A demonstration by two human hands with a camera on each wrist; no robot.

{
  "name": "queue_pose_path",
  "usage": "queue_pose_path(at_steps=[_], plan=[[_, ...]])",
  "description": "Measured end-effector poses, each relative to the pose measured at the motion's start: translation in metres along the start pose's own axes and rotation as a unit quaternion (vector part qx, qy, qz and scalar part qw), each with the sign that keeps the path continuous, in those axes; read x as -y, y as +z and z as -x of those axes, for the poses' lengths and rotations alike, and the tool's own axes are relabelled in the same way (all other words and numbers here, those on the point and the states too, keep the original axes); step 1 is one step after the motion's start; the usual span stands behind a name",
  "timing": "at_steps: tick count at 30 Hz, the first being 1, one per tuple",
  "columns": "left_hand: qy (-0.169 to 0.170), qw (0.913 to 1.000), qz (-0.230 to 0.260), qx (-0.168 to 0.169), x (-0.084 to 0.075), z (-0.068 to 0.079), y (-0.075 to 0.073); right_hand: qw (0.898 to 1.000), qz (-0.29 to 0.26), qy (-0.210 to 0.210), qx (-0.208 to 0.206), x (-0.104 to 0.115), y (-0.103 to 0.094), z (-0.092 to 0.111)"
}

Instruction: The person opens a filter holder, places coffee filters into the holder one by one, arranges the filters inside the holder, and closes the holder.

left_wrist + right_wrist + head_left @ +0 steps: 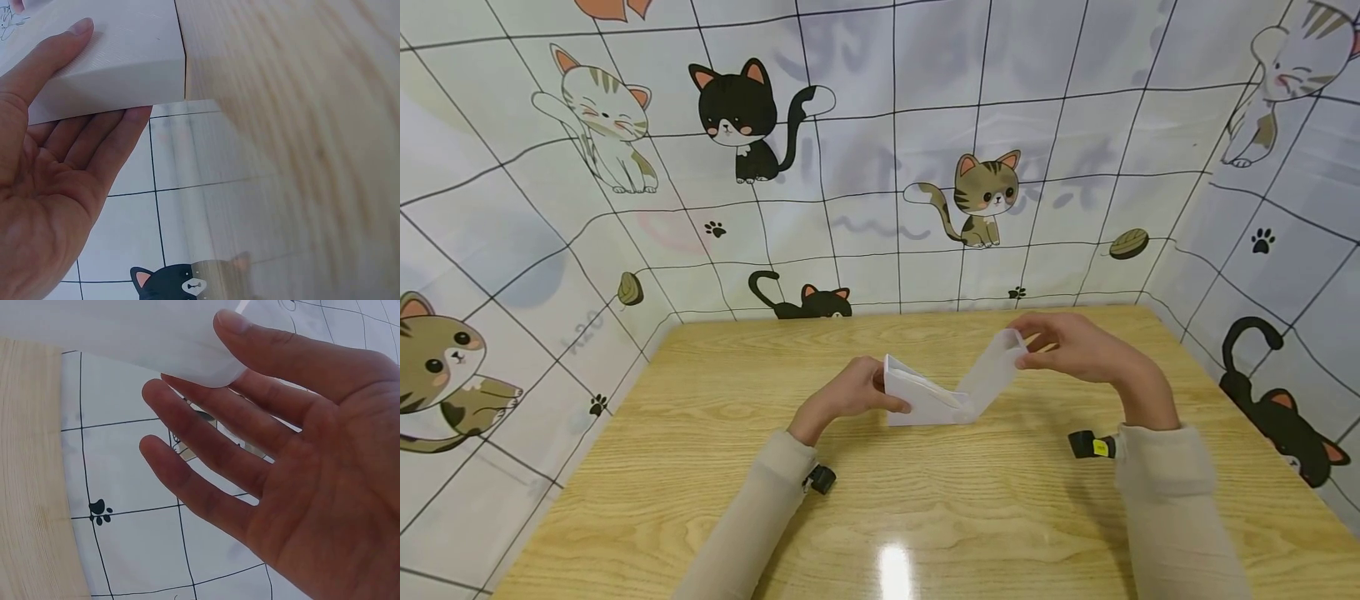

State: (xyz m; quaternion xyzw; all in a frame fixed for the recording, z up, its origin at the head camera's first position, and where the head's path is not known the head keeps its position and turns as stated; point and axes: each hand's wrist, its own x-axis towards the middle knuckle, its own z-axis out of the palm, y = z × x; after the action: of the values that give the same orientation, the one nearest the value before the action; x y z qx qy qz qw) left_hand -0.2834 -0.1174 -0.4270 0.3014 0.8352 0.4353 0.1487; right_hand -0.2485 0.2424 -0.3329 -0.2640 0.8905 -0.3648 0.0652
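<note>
A white, shallow case (925,405) stands at mid-table, with a translucent flap (992,375) folded up and out from its right end. Pale, thin edges (934,388) show inside its open top; what they belong to cannot be told. My left hand (853,388) grips the case's left end, and in the left wrist view the thumb lies on one broad white face (134,31) with the fingers beneath. With thumb and fingertips my right hand (1067,346) pinches the flap's raised end. The right wrist view shows the flap's rounded corner (215,369) between them, the other fingers spread.
The wooden table (715,500) extends around both hands, with a bright reflection near its front. A white cloth (865,167) printed with cats and grid lines hangs behind and on both sides. Black wrist devices (822,479) sit at both sleeves.
</note>
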Motion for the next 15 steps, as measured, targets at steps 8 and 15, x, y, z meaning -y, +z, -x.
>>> queue_pose_path(at_steps=[8, 15], plan=[[0.003, 1.0000, -0.001, -0.002, -0.002, 0.001, 0.000, 1.000, 0.009, -0.008, -0.009, 0.009, 0.003, -0.002], [0.000, 1.0000, -0.002, -0.001, -0.001, 0.001, 0.000, 1.000, 0.010, 0.001, -0.011, 0.012, 0.008, -0.006]])
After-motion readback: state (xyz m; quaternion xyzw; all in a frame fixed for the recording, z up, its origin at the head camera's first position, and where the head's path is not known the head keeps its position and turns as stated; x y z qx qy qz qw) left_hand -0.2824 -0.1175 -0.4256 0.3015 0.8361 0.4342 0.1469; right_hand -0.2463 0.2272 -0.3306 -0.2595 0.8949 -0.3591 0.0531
